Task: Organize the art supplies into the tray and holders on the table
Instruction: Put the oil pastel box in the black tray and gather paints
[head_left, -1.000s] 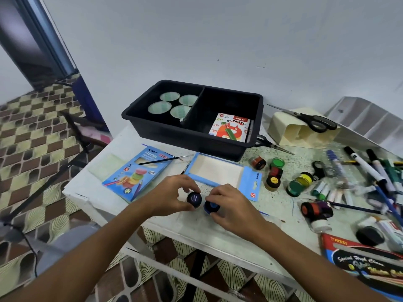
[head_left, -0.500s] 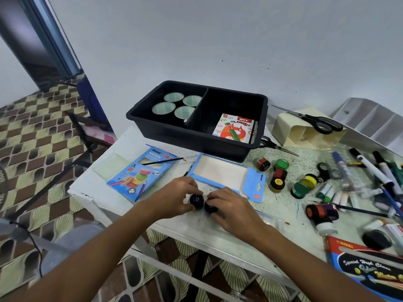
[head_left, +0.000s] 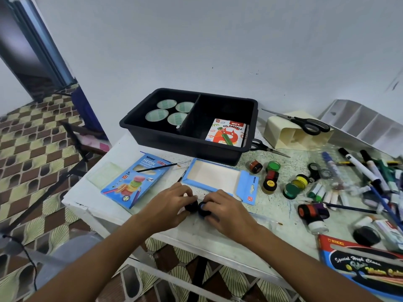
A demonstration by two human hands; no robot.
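Observation:
My left hand point(head_left: 169, 207) grips a small dark paint pot point(head_left: 192, 206) at the table's front edge. Touching it on the right is a second dark pot with a blue lid point(head_left: 203, 209), which my right hand point(head_left: 226, 211) holds. Fingers cover much of both pots. Behind them stands the black two-part tray point(head_left: 187, 147): several green-lidded tubs point(head_left: 166, 111) fill its left compartment and an oil pastels box point(head_left: 226, 132) lies in its right one.
An open blue box point(head_left: 214, 178) and a neon pencil box point(head_left: 134, 182) with a thin brush lie just behind my hands. Several paint pots point(head_left: 272, 175), markers point(head_left: 357, 164), scissors point(head_left: 305, 122) on a cream holder point(head_left: 292, 135), and a watercolour box point(head_left: 366, 267) crowd the right.
The two pots have come together and my fingers have closed further over them. The view has shifted slightly to the left.

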